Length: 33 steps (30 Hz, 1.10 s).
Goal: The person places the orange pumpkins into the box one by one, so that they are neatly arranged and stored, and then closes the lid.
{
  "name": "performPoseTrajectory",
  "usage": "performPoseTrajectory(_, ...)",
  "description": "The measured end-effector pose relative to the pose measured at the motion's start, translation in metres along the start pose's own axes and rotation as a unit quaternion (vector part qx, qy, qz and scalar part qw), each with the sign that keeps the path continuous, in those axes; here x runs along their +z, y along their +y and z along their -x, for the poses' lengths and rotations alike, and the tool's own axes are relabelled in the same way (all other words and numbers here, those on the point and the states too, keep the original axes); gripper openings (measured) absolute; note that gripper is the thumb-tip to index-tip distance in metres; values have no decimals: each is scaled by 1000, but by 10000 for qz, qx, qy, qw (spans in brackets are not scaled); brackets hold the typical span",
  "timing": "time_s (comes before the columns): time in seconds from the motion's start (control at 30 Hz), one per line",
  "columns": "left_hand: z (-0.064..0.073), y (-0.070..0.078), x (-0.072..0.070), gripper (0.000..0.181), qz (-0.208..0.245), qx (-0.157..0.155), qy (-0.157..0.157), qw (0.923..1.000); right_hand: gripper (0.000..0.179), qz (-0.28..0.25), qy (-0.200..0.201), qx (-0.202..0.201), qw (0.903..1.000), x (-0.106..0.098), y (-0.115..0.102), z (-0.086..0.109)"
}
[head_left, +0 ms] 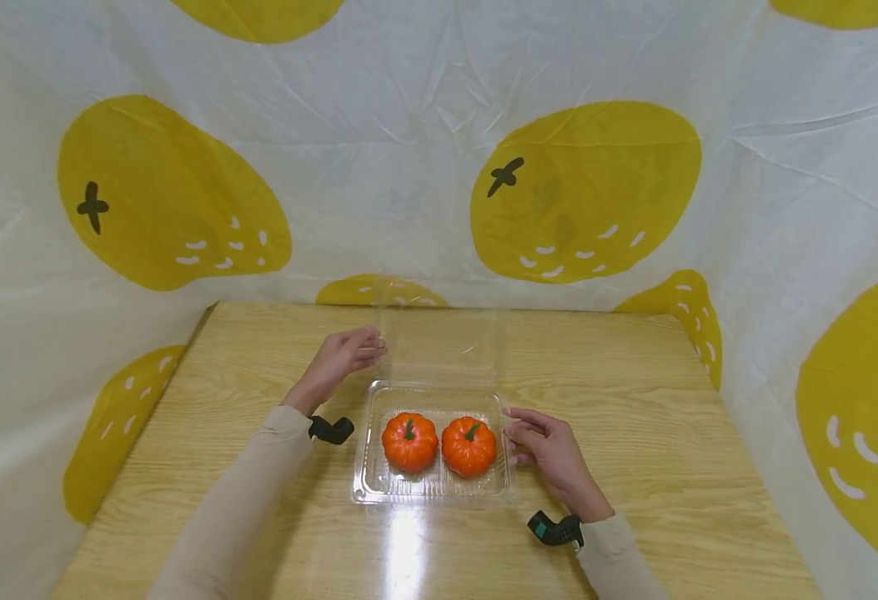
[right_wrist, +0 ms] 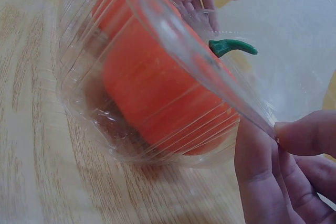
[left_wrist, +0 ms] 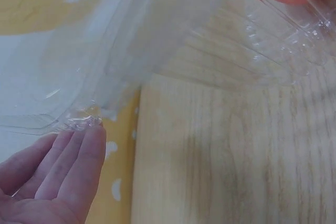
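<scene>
A clear plastic clamshell container (head_left: 361, 479) lies on the table with its transparent lid (head_left: 446, 346) raised at the back. Inside the base sit two small orange pumpkins with green stems, a left one (head_left: 409, 443) and a right one (head_left: 469, 448). My left hand (head_left: 341, 360) is at the lid's left edge; in the left wrist view its fairly straight fingers (left_wrist: 86, 156) touch the lid's edge from outside. At the base's right side, my right hand (head_left: 551, 454) pinches the rim between thumb (right_wrist: 307, 132) and fingers, beside the right pumpkin (right_wrist: 173, 93).
The wooden table (head_left: 634, 433) extends around the container on all sides. A white curtain with yellow fruit prints (head_left: 378, 192) hangs behind the table and along both sides. Each wrist carries a black camera band, such as the right one (head_left: 554, 529).
</scene>
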<state>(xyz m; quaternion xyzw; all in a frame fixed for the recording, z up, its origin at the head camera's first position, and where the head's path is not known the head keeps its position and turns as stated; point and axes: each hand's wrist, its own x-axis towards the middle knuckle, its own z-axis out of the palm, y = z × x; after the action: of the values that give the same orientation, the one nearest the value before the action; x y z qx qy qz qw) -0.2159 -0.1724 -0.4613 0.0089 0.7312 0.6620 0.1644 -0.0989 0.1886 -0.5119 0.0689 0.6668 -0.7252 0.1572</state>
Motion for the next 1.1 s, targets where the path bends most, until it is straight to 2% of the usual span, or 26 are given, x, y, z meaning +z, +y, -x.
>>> performPoseTrajectory(0.1, 0, 3, -1, 71, 53, 1, 24, 10000, 48, -21, 7, 3, 10000, 1, 0, -1)
performPoseTrajectory(0.27, 1, 8, -4, 78, 144, 156, -126, 9997, 47, 3, 38, 12, 10000, 1, 0, -1)
performPoseTrajectory(0.4, 4, 15, -5, 79, -8, 309, -198, 9993, 47, 50, 82, 27, 9999, 2, -2, -1)
performPoseTrajectory(0.7, 10, 27, -8, 78, -195, 420, -240, 9986, 46, 83, 147, 46, 9998, 4, -3, -2)
performPoseTrajectory(1.1, 18, 55, -13, 91, -283, 648, -404, 9967, 45, 161, 163, 66, 9997, 5, -2, -4)
